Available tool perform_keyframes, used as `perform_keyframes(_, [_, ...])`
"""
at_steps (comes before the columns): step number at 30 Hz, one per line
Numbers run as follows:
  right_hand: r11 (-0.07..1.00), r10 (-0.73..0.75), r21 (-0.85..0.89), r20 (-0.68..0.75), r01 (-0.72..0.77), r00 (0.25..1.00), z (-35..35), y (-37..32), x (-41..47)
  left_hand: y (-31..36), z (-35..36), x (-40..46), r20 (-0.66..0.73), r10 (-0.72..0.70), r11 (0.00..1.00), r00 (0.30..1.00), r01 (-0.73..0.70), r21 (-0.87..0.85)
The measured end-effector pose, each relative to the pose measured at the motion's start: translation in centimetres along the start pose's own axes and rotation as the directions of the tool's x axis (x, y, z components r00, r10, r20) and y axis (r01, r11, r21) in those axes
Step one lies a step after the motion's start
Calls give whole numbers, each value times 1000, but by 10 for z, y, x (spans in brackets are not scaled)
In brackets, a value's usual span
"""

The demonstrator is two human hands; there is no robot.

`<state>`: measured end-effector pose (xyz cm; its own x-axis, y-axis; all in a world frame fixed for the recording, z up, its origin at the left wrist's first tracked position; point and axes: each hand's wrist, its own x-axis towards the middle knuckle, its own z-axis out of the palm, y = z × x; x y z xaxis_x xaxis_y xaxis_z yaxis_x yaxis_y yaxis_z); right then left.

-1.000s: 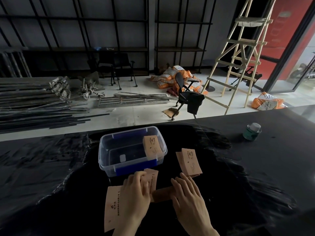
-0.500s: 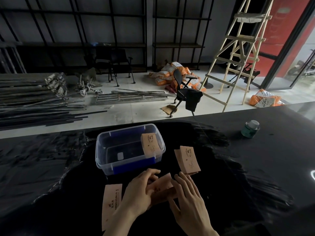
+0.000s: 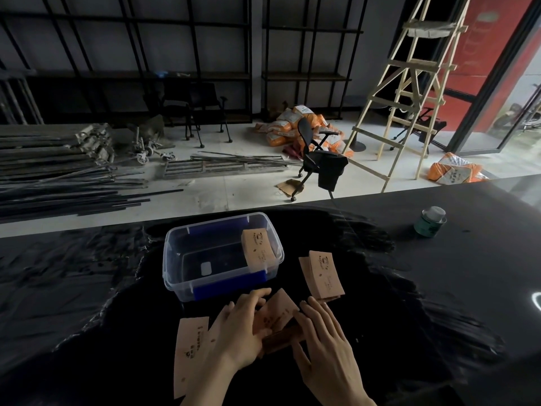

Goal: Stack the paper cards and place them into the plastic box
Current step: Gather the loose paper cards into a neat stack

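- Tan paper cards pinched between left hand and right hand over the black worktop.
- Clear plastic box just beyond holds one card.

It looked like an unfinished shop unit or workshop under fit-out: bare black shelving frames, metal bars piled on the floor, orange sacks, and a wooden stepladder.
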<state>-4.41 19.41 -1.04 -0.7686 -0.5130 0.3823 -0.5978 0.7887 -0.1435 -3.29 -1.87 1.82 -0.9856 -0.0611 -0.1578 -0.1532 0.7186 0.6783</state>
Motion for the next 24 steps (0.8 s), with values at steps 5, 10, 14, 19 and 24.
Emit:
perform_keyframes(5, [1000, 14, 13, 11, -14, 1000, -2, 2, 0, 2, 0, 5, -90, 32, 990, 995, -44, -132])
perform_keyframes(10, [992, 57, 110, -16, -55, 998, -4, -4, 1, 10, -8, 6, -138, 100, 936, 985, -140, -323])
perform_keyframes(14, [994, 39, 99, 12, -40, 999, -9, -8, 7, 20, -10, -2, -32, 134, 880, 991, -133, -455])
perform_keyframes(19, [999, -35, -8, -10, 35, 999, -6, -7, 11, 17, -7, -22, -189, -33, 876, 981, -62, -478])
perform_keyframes(24, [999, -25, -23, -20, 24, 1000, -2, -9, 12, -8, -18, -40, -355, -144, 914, 924, 262, 310])
